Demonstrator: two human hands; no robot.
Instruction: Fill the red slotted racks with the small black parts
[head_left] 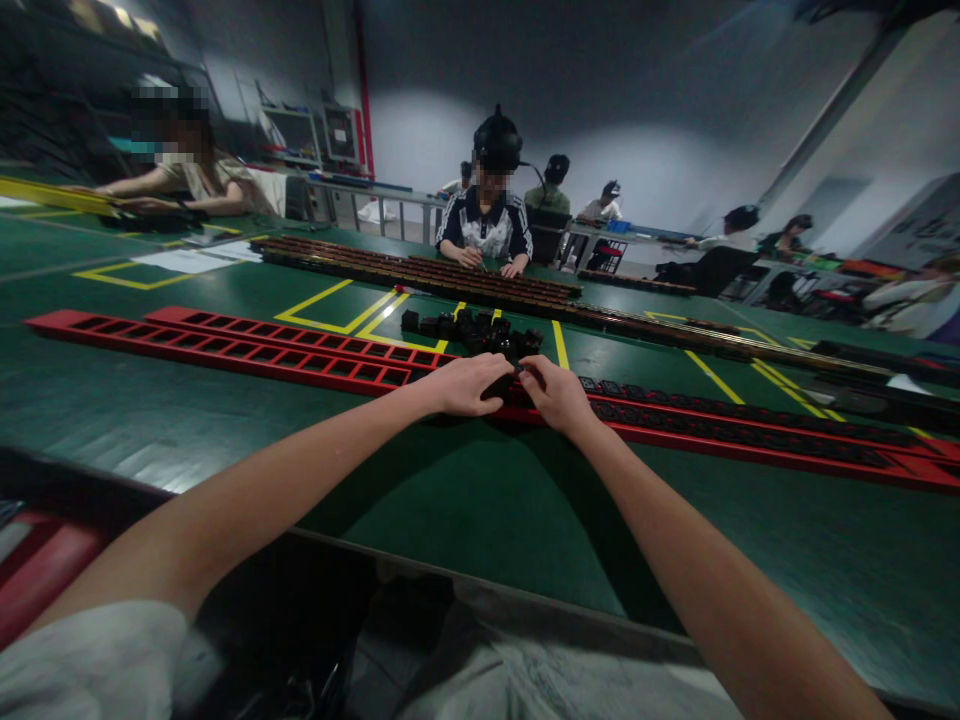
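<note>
Two long red frames lie side by side across the table, the near red frame (247, 362) and the far red frame (176, 316). Rectangular openings run along their left stretch, and black square parts (660, 412) fill the right stretch. Over the middle of the frames, my left hand (472, 385) has its fingers curled down; whatever they grip is hidden. My right hand (556, 392) meets it from the other side, thumb and fingers pinched on a small dark piece whose kind I cannot make out. Just beyond my fingertips lies a heap of loose black parts (476, 330).
Long brownish strips (420, 275) lie across the green table (225, 420) beyond the heap. Opposite me a person (486, 225) works on them. Another person (195, 170) sits at far left by a yellow bar (56, 193). White papers (199, 257) lie at back left.
</note>
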